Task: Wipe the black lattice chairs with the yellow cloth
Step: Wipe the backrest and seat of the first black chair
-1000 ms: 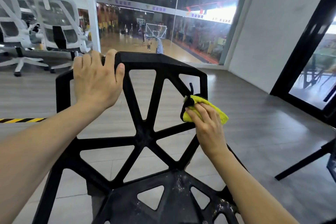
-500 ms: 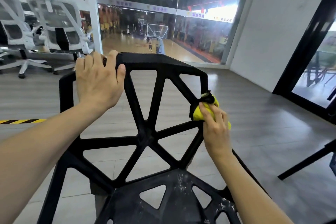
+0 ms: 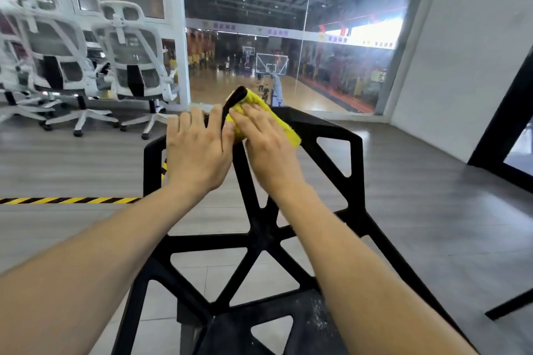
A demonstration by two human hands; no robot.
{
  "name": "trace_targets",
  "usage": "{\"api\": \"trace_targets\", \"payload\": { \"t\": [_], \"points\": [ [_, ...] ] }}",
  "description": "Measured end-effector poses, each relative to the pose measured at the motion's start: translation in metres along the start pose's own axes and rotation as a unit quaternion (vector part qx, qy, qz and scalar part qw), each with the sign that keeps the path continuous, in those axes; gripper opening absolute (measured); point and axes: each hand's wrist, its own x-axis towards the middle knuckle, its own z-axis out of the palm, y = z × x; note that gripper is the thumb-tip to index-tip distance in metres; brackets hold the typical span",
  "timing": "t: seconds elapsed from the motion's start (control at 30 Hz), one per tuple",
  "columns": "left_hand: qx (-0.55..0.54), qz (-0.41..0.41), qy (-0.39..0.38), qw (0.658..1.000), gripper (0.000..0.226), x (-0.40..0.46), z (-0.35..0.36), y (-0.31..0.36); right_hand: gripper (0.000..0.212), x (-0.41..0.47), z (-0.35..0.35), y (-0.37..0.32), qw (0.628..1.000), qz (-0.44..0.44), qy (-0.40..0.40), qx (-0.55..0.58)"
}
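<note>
- Black plastic lattice chair [image 3: 261, 228] fills centre and lower frame, backrest top rail at mid-frame, seat at bottom edge with pale dust specks on it.
- Left hand [image 3: 199, 150] lies over the top rail left of centre, fingers [image 3: 187, 124] draped over the edge and close together; likely bracing the chair so it stays put under the wiping.
- Right hand [image 3: 268, 147] just right of it, flat palm pressing the folded yellow microfibre cloth [image 3: 284, 127] onto the rail top; fingers straight and together, pressing rather than pinching.
- Cloth's black trim strip [image 3: 230, 106] sticks up between the two hands, touching the left one.
- Judgement: top rail being wiped; lower struts and dusty seat look still to do.
- White mesh office chairs [image 3: 129, 66] upper left; yellow-black floor tape [image 3: 69, 200] mid-left.
</note>
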Motion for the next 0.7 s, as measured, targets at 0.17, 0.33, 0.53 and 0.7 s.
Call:
{"api": "trace_targets", "payload": {
  "t": [0.17, 0.33, 0.53, 0.7],
  "points": [
    [-0.011, 0.0, -0.003, 1.0, 0.05, -0.001, 0.002, 0.001, 0.044, -0.005, -0.046, 0.064, 0.976, 0.19, 0.021, -0.101],
    [-0.015, -0.002, -0.021, 1.0, 0.051, 0.0, -0.001, 0.0, 0.038, 0.023, -0.029, 0.04, 0.983, 0.175, 0.018, -0.057],
    [-0.015, 0.011, -0.051, 0.999, 0.052, -0.001, -0.007, -0.001, 0.048, 0.01, 0.001, 0.002, 0.996, 0.047, 0.023, 0.072],
    [-0.103, 0.117, -0.027, 0.987, 0.053, -0.042, -0.019, -0.009, 0.043, -0.051, 0.015, 0.0, 0.996, 0.024, 0.037, 0.071]
  ]
}}
